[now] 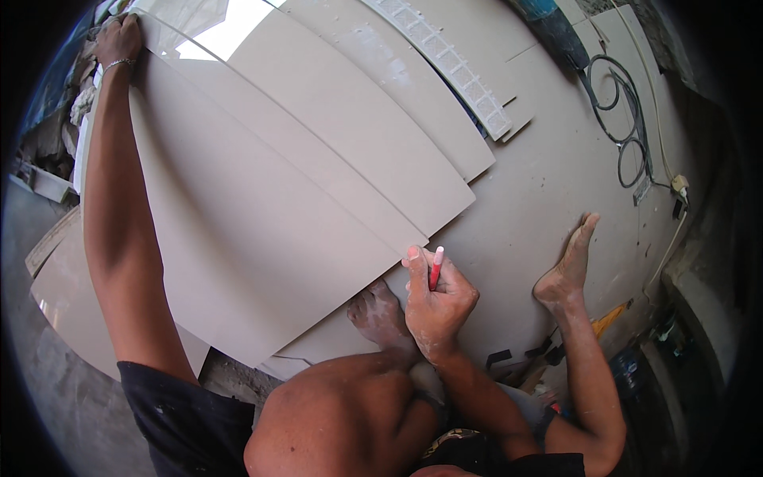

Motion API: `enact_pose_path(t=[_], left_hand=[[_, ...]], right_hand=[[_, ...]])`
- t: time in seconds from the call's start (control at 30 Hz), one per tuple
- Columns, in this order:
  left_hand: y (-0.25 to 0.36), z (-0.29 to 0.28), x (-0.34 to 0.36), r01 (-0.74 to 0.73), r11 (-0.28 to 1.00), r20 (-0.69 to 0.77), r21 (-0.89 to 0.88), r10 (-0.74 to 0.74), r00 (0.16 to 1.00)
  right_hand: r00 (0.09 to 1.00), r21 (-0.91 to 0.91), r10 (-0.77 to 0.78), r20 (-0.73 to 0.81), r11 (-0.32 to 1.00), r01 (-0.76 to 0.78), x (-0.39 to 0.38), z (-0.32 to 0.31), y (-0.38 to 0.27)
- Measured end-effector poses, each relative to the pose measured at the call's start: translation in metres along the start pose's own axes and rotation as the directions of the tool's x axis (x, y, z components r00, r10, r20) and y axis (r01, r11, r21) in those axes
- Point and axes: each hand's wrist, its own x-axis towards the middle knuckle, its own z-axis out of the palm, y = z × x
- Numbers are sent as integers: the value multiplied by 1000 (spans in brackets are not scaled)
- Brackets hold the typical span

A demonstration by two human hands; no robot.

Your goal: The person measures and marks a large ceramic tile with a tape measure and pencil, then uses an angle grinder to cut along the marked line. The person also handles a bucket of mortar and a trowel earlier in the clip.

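A large glossy beige tile (230,199) lies in front of me, overlapped with other tiles. At its far left corner, my left hand (119,38) is closed on the tile's edge, its fingertips partly hidden. My right hand (441,310) is at the near right corner, with its fingers curled round a red pencil (435,269) whose white end points up. The thumb of that hand is at the tile's corner. A faint straight line runs lengthwise over the tile, beside a longer dark seam or edge.
A white gridded strip (445,60) lies on the tiles at the far side. Farther right are a blue-and-black power tool (548,28) and its coiled black cable (628,111). My bare feet rest near the tile's near edge and to the right. Offcuts (71,302) lie at the left.
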Motion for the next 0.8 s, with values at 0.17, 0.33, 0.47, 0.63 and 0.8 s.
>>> enact_pose_path(t=[0.17,0.33,0.47,0.63,0.8], left_hand=[[-2,5,3,4,999,-44,-43,-6,999],[11,23,5,-40,998,-113,50,45,993],[23,22,11,-108,893,91,437,75,993],[25,-18,-22,27,981,-148,-192,-56,987],[43,-56,-53,-124,990,-247,-64,104,963]], right_hand=[[1000,1,28,-5,1000,-28,2,1,-1],[1000,31,2,-15,1000,-2,2,2,-3],[999,-37,-33,12,999,33,3,-1,0],[1000,-20,-12,-10,1000,12,3,0,0],[1000,-35,-3,-2,999,3,5,0,-2]])
